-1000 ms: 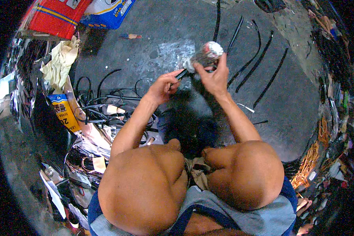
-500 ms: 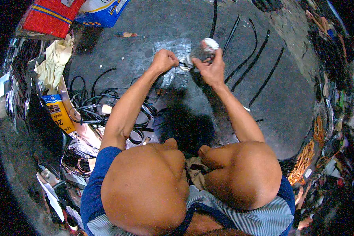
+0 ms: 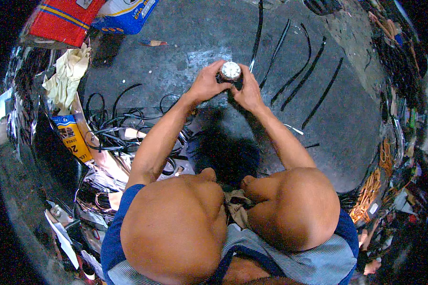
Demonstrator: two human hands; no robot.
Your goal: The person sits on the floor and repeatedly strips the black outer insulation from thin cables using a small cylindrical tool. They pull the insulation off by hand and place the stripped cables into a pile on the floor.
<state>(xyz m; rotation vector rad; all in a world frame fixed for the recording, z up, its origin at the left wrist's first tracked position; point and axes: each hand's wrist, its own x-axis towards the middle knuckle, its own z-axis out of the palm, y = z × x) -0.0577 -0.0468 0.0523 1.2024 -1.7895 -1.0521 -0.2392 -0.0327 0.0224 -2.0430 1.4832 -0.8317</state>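
Both of my hands are wrapped round a small can-like container with a round white top (image 3: pixel 231 70), which points up. My left hand (image 3: pixel 208 84) grips its left side, and my right hand (image 3: pixel 248 91) closes on the right side. The two thumbs come close together at the near side. Most of the container's body is hidden by the fingers. Under and behind the hands lies a pale, shiny patch (image 3: pixel 207 58) on the dark floor.
Several black strips (image 3: pixel 299 83) lie on the floor at the right. Tangled black strips (image 3: pixel 128 123) lie at the left, near a yellow-and-blue box (image 3: pixel 72 137) and crumpled cream paper (image 3: pixel 67 78). Red (image 3: pixel 64 21) and blue (image 3: pixel 126 14) packages stand far left. Orange cord (image 3: pixel 366 194) lies right.
The container, tilted and blurred in my right hand before, has moved left and now stands with its top up. My left hand has left its pinch near a small pale ring and grips the container too.
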